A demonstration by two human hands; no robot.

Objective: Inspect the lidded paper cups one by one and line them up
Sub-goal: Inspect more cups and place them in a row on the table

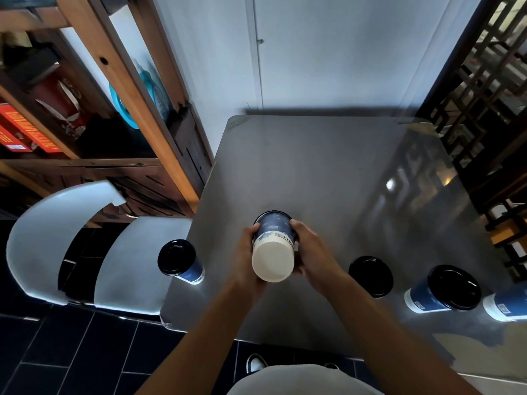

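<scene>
A blue paper cup (273, 243) with a black lid is tipped so its white bottom faces me, held above the grey table (328, 172). My left hand (245, 260) grips its left side and my right hand (310, 252) its right side. One lidded cup (179, 260) stands upright at the table's left edge. To the right, near the front edge, stand three more: a lidded cup (370, 276) seen from above, a second cup (445, 292), and a third cup (506, 306) cut off by the frame.
A white chair (85, 246) stands left of the table. A wooden shelf unit (94, 109) with boxes and a blue item fills the upper left. A dark lattice screen (490, 109) runs along the right. A white wall is behind the table.
</scene>
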